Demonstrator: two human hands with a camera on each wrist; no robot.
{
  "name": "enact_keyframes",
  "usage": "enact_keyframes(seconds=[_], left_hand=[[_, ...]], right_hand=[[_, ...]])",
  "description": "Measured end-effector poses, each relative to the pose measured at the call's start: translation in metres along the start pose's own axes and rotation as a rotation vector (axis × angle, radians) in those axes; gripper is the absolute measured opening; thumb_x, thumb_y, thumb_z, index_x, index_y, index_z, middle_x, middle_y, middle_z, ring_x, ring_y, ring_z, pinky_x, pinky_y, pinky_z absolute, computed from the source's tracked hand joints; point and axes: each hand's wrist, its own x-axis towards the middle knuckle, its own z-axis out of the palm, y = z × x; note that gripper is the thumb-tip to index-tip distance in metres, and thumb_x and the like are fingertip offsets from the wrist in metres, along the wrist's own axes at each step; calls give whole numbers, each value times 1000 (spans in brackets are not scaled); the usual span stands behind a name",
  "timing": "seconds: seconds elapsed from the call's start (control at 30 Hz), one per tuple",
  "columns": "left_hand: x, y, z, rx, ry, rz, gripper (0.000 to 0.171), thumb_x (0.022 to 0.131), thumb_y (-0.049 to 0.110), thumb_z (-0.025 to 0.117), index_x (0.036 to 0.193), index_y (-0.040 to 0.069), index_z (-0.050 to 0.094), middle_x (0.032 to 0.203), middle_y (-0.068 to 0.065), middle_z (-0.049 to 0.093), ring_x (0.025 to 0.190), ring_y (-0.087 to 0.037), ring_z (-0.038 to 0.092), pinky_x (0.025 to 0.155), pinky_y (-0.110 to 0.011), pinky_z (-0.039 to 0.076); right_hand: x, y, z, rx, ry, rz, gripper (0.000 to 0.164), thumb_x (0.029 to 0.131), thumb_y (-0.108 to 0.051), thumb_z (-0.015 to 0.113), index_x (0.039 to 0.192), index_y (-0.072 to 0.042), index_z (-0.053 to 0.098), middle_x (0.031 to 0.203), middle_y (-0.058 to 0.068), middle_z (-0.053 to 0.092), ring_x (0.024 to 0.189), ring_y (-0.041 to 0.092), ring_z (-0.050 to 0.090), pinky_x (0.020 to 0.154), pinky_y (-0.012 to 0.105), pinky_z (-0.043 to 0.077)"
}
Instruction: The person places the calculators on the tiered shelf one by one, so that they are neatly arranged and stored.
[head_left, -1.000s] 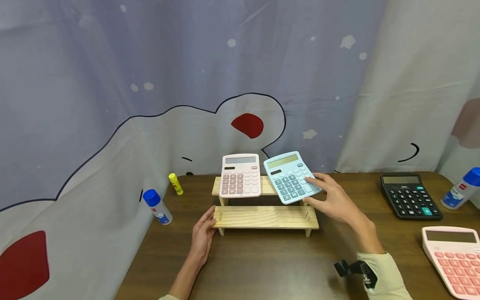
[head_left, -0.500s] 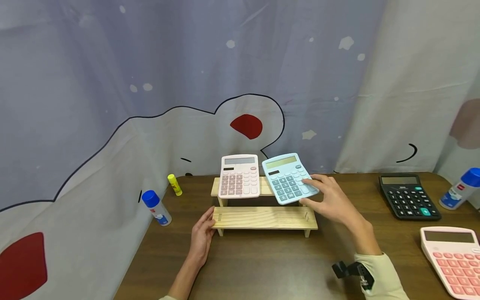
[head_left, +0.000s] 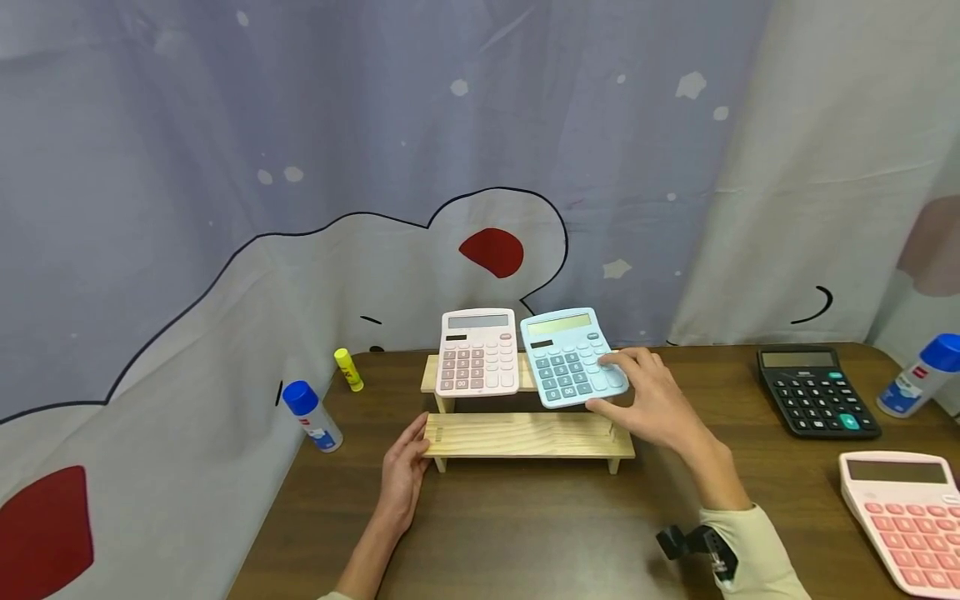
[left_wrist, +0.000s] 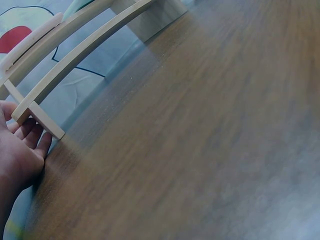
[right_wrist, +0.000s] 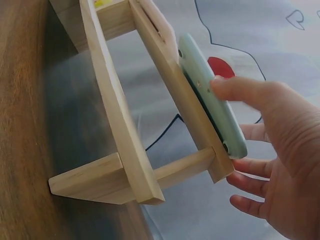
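One blue calculator (head_left: 572, 358), head view: found at the top of the wooden stand (head_left: 529, 435), slightly tilted, just beside a pale pink calculator (head_left: 477, 354). Judged best straightened by small turns, without nudging its neighbour. Compared with a second earlier: sat straighter and closer in.
Left wrist view: noted left hand (left_wrist: 22, 155) with fingers curled on the stand's end, likely bracing it.
Right wrist view: noted right hand (right_wrist: 295, 145) with fingers pinching the blue calculator's corner.

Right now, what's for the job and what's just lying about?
Seems for the job:
light blue calculator, in the right hand
pale pink calculator
two-tier wooden stand, gripped by the left hand

Seems just lying about:
black calculator
coral-keyed calculator
yellow tube
left blue-capped tube
right blue-capped tube
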Motion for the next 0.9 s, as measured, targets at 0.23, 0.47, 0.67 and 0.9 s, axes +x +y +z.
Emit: enact_keyframes(seconds=[0.23,0.47,0.67,0.9], left_hand=[[0,0,0,-7,4,-5,54,100,5,41,153,0,35,160,-20,32,136,-16,44,95,-16,46],[-1,-1,-1,-6,5,13,54,100,5,41,153,-2,35,159,-23,32,133,-14,46,95,-17,46],[1,0,0,1,3,14,53,100,6,41,153,-2,35,158,-23,33,132,-13,47,94,-17,46],[-1,1,-1,-2,2,-6,53,101,5,40,153,0,34,160,-20,33,135,-15,44,96,-17,45]], right_hand=[[-1,3,-4,-8,-10,-1,56,82,-36,77,129,-11,59,127,14,56,122,35,42,96,53,32],[1,2,-4,6,-23,16,57,81,-40,79,127,-13,60,129,13,57,125,35,42,100,54,31],[2,-1,0,-3,15,-3,57,77,-41,83,122,-12,62,123,11,59,120,33,46,95,49,32],[1,-4,6,-12,54,-28,57,75,-42,84,119,-11,63,119,11,61,116,32,48,90,47,33]])
